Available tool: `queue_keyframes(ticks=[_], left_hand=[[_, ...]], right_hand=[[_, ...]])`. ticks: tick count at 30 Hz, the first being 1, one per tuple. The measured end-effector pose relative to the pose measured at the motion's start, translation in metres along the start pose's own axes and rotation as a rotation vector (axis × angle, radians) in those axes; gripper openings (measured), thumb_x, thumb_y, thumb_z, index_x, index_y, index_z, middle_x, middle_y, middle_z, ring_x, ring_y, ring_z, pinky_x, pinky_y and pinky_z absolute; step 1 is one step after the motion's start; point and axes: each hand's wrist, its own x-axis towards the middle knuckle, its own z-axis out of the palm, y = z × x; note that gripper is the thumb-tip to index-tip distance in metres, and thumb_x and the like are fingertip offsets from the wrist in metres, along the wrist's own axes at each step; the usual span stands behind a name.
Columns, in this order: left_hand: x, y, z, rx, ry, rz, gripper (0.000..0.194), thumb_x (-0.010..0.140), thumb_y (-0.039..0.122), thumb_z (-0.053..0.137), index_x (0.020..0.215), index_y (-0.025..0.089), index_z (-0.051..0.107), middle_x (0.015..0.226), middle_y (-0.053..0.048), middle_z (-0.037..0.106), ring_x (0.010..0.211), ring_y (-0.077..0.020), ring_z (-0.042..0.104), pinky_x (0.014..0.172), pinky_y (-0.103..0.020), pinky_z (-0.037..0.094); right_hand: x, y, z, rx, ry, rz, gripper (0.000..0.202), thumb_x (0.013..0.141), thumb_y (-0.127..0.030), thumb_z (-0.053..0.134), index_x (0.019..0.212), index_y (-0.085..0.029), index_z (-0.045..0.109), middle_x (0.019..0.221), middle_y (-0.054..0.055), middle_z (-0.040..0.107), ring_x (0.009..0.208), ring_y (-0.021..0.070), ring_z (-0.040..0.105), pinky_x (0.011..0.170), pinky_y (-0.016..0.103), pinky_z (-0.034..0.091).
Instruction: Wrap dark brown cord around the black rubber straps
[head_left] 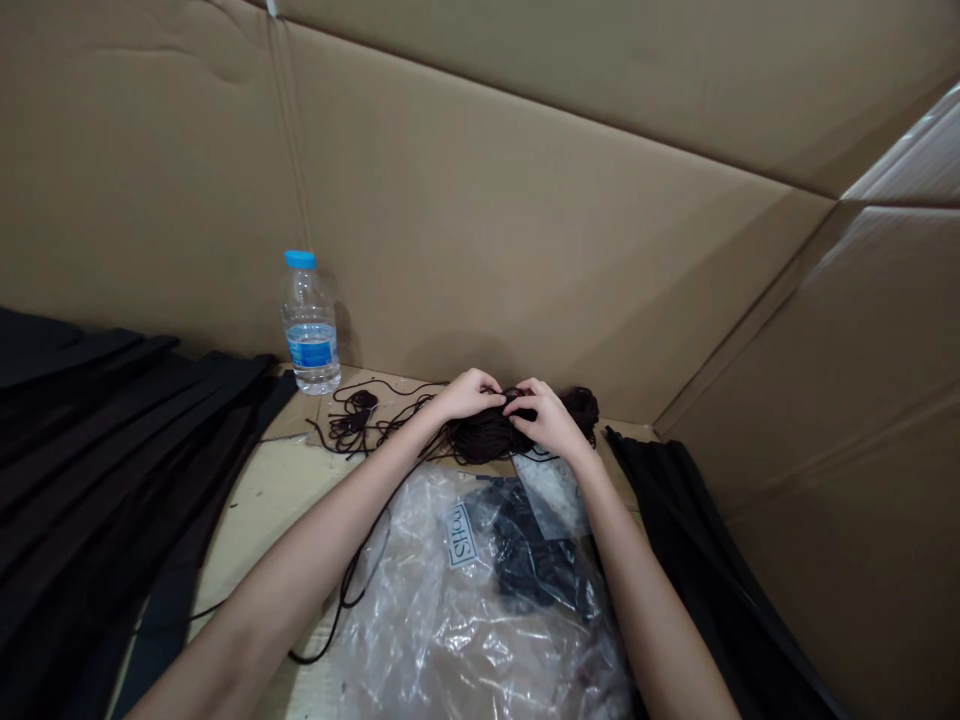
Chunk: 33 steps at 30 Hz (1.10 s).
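A bundle of dark brown cord (484,438) lies against the cardboard wall, with loose loops trailing to the left. Both of my hands meet over the top of it. My left hand (474,393) pinches cord at the bundle's upper edge. Facing it, my right hand (546,415) has thumb and fingers closed on the same cord, the fingertips nearly touching those of the left. A smaller knot of cord (360,405) rests to the left. Below the bundle lies a clear plastic bag (420,610) with dark contents and a printed label.
A water bottle (311,345) with a blue cap stands upright at the back left. Dark fabric strips (97,450) spread across the left, and more dark fabric (697,530) lies at the right. Tall cardboard walls (525,220) rise behind and at the right.
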Motion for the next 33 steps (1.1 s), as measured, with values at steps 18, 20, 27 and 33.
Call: queue_keyframes(ticks=[18,20,27,33], left_hand=[[-0.006,0.011,-0.01,0.034,0.005,-0.018,0.027,0.068,0.016,0.057,0.091,0.011,0.07,0.065,-0.001,0.062,0.062,-0.0133,0.055,0.062,-0.024,0.043],[-0.007,0.01,-0.014,0.044,0.012,-0.012,0.027,0.069,0.016,0.056,0.092,0.012,0.07,0.07,-0.002,0.065,0.065,-0.0141,0.057,0.064,-0.025,0.044],[-0.013,0.019,-0.027,0.055,-0.024,0.047,0.025,0.074,0.025,0.056,0.091,0.012,0.069,0.079,-0.006,0.069,0.073,-0.0165,0.061,0.07,-0.027,0.045],[-0.023,0.047,-0.026,0.034,-0.169,0.184,0.028,0.08,0.039,0.058,0.091,0.016,0.069,0.087,-0.005,0.07,0.078,-0.0158,0.061,0.072,-0.026,0.045]], right_hand=[[0.001,-0.033,-0.021,-0.266,0.526,0.007,0.017,0.09,-0.017,0.04,0.093,-0.02,0.057,0.095,0.01,0.05,0.082,0.0198,0.055,0.066,0.029,0.045],[0.001,-0.035,-0.028,-0.345,0.668,0.024,0.016,0.091,-0.019,0.04,0.093,-0.02,0.056,0.088,0.008,0.051,0.075,0.0186,0.054,0.062,0.028,0.043],[0.011,-0.054,-0.058,-0.092,0.972,0.099,0.015,0.093,-0.032,0.042,0.094,-0.021,0.052,0.063,-0.002,0.05,0.051,0.0123,0.05,0.052,0.024,0.04],[0.021,-0.069,-0.067,0.655,0.573,0.326,0.038,0.087,-0.056,0.046,0.092,-0.02,0.057,0.08,0.004,0.067,0.058,0.0127,0.062,0.046,0.021,0.047]])
